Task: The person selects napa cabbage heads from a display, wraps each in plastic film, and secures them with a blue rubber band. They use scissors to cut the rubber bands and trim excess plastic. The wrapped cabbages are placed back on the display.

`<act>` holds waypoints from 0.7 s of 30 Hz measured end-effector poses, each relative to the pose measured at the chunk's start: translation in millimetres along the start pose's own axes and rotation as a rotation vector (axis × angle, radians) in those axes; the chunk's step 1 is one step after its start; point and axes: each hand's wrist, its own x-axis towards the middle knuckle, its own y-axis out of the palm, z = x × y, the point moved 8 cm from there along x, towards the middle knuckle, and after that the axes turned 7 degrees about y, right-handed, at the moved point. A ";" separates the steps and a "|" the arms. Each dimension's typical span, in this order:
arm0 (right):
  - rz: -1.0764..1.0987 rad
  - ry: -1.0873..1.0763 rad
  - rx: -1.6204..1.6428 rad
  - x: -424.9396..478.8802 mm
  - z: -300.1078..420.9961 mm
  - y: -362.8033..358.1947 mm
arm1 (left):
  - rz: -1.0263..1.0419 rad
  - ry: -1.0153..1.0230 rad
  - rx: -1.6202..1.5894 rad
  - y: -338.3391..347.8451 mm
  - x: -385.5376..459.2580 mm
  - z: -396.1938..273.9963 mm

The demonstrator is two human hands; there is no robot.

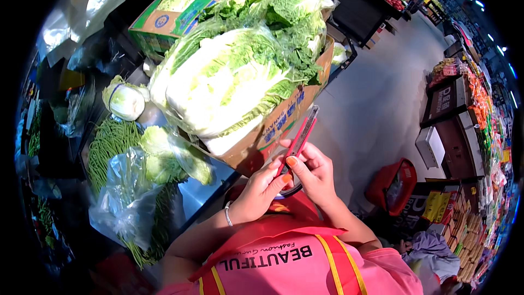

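Observation:
Both hands meet in front of the red apron (282, 213), around a slim red tool with a dark grey strip that looks like a utility knife (302, 136). Its narrow end points up and away from me. My left hand (258, 192) grips the lower end, and a bracelet circles that wrist. My right hand (313, 172) holds the tool from the other side, thumb against it. Below the fingers shows part of a round dark-rimmed object, mostly hidden. Just beyond, a cardboard carton (282, 125) holds large napa cabbages (229, 82), some in clear plastic.
Left of the carton lie a banded cabbage (125, 100), long green beans (110, 143) and a clear plastic bag (127, 196). A green-sided carton (159, 28) stands behind. To the right are the aisle floor (368, 102), a red shopping basket (391, 186) and stocked shelves (470, 131).

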 end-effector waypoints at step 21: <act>-0.163 -0.208 -0.068 11.7 21.2 51.9 | 0.024 0.264 0.340 -34.0 -6.8 -32.6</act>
